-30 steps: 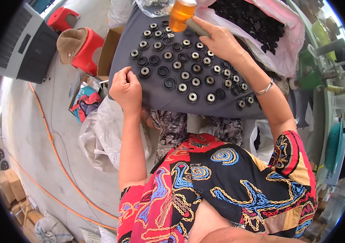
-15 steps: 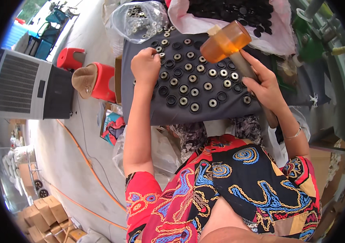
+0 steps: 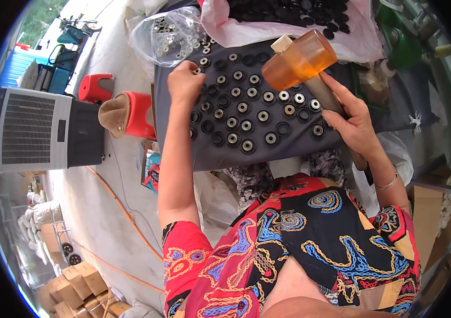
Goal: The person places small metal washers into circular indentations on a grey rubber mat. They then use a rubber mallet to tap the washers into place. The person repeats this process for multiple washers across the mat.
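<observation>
My right hand [image 3: 353, 117] grips the handle of a mallet [image 3: 302, 59] with a translucent orange head, raised over the right part of a dark cloth-covered table [image 3: 209, 157]. My left hand [image 3: 185, 84] is at the table's far left, fingertips drawn together beside a small metal bearing [image 3: 198, 70] in a black ring. Anything between those fingertips is hidden. Spread across the cloth are several black rings; many hold a silver bearing, like this seated bearing [image 3: 247, 146], while others, such as this bare black ring [image 3: 283, 128], have none.
A clear plastic bag [image 3: 170, 37] of loose bearings lies at the far left corner. Behind the table is a pink-white sack [image 3: 283, 33] of black parts. Red stools [image 3: 139, 114], a grey air cooler [image 3: 34, 130] and an orange hose [image 3: 122, 206] are on the left.
The view has shifted, so the table's things appear a little further left. The raised mallet has moved slightly right over the rings. My left hand stays near the same bearing.
</observation>
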### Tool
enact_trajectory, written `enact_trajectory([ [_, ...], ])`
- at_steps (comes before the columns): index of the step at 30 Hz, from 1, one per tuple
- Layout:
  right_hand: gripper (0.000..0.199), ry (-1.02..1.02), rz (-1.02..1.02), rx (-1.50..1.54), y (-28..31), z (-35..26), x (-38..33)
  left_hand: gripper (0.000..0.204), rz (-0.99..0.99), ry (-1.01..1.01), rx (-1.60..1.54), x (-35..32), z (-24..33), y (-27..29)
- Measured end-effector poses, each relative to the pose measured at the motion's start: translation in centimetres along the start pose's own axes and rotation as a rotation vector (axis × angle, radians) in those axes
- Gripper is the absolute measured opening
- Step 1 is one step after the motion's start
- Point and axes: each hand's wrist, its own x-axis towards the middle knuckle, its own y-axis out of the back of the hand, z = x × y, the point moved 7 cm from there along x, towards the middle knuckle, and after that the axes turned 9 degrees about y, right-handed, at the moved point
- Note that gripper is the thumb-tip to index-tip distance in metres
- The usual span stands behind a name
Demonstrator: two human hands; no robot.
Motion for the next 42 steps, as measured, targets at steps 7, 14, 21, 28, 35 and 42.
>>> enact_trajectory([
  [7, 0.062, 0.047, -0.004, 0.000, -0.2, 0.5, 0.1, 0.024, -0.091, -0.016, -0.309, -2.3, -2.2, 0.1],
  [14, 0.062, 0.061, -0.019, -0.002, -0.7, 0.6, 0.1, 0.025, -0.049, -0.062, -0.157, -3.1, -2.2, -0.3],
  [21, 0.063, 0.105, -0.053, -0.065, -1.6, 0.1, 1.3, 0.023, -0.015, -0.140, 0.092, -3.8, -0.5, 0.2],
  [28, 0.065, 0.165, -0.272, -0.279, -6.7, 0.3, 6.5, 0.028, 0.205, -0.264, 0.094, -5.2, -0.7, 3.1],
  [35, 0.059, 0.324, -0.442, -0.724, -13.5, 0.5, 12.4, 0.012, 0.521, 0.192, -0.552, -10.6, -9.6, 8.9],
  [42, 0.058, 0.197, -0.653, -0.923, -16.2, 3.8, 13.5, 0.011, 0.517, 0.385, -0.787, -16.0, -14.7, 6.2],
])
